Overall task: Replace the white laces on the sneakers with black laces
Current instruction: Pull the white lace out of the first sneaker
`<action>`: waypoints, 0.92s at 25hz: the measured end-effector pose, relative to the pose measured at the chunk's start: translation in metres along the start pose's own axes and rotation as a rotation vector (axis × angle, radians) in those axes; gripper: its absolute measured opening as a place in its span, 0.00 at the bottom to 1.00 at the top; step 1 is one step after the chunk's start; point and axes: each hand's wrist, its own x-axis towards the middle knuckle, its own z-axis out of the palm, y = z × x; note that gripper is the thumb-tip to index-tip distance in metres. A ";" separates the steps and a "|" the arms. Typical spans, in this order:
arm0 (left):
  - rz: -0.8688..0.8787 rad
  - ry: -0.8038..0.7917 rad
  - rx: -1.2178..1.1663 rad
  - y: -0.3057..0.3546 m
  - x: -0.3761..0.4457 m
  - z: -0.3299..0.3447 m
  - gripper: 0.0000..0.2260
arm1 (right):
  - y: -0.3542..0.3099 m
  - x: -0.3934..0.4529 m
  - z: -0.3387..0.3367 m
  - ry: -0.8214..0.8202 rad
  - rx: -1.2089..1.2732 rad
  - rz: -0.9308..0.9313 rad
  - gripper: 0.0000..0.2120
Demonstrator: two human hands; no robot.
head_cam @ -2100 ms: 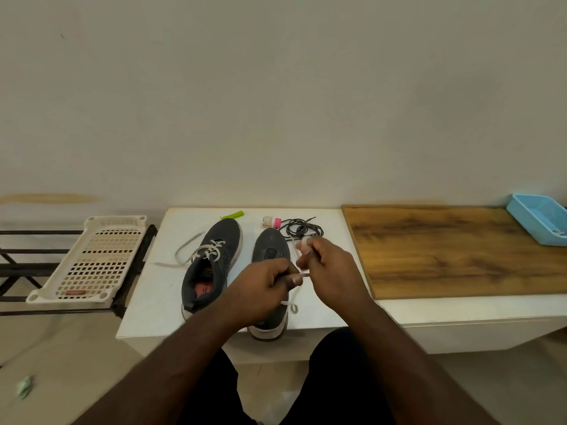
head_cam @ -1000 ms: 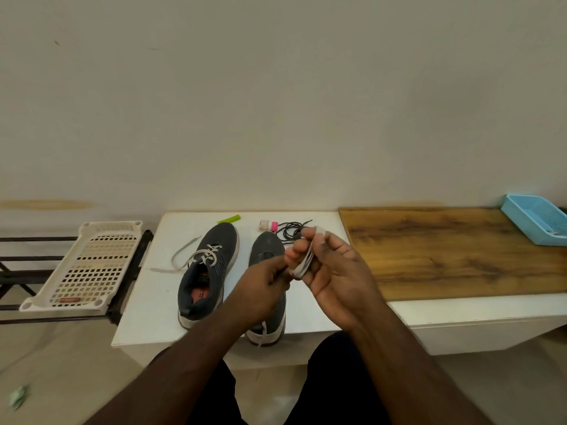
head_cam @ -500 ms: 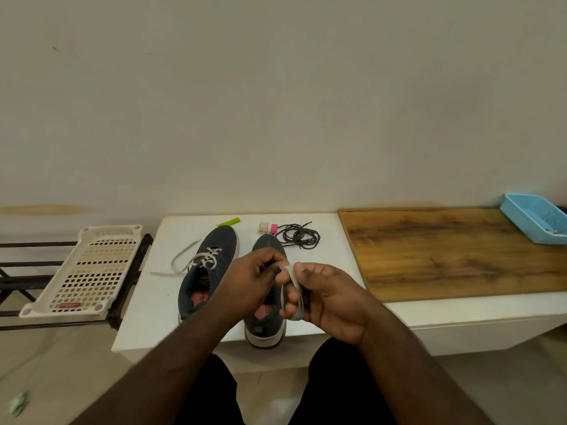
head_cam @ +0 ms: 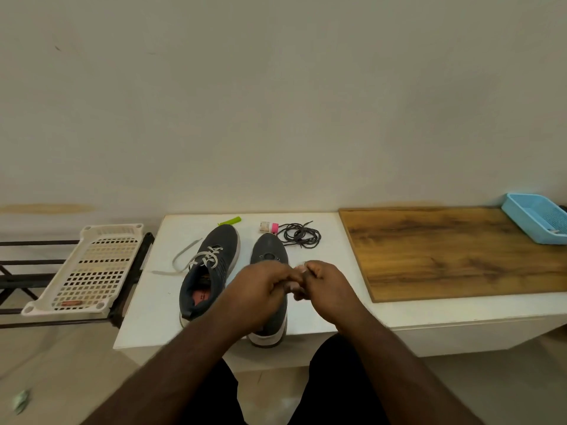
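Two dark grey sneakers stand side by side on the white table [head_cam: 153,305]. The left sneaker [head_cam: 211,268] still carries a white lace [head_cam: 190,259] with loose ends trailing left. The right sneaker [head_cam: 270,259] shows bare eyelets. My left hand [head_cam: 260,286] and my right hand [head_cam: 325,286] meet above the right sneaker, fingers curled round a bundled white lace [head_cam: 299,282], of which only small bits show between them. A coil of black laces [head_cam: 300,234] lies behind the right sneaker.
A green marker [head_cam: 230,220] and a small pink-capped bottle [head_cam: 269,227] lie at the table's back. A wooden board [head_cam: 445,250] covers the right side, with a blue basket [head_cam: 537,220] at its far end. A white perforated tray [head_cam: 92,271] sits on a rack at left.
The hands wound the removed white lace into a bundle, first raised near the black laces, then lowered over the right sneaker. Now both fists close tighter on it.
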 end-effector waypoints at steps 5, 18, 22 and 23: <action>-0.163 0.134 -0.294 -0.009 0.006 -0.009 0.09 | -0.012 -0.016 -0.008 -0.311 0.611 0.179 0.19; -0.303 0.052 -0.647 -0.016 0.006 0.016 0.08 | -0.003 -0.006 -0.005 -0.355 0.934 0.216 0.19; -0.271 0.041 -0.574 -0.024 0.006 0.021 0.07 | 0.003 -0.004 -0.006 -0.418 1.006 0.267 0.19; -0.275 0.054 -0.560 -0.025 0.006 0.022 0.07 | 0.005 -0.004 -0.005 -0.425 1.015 0.272 0.20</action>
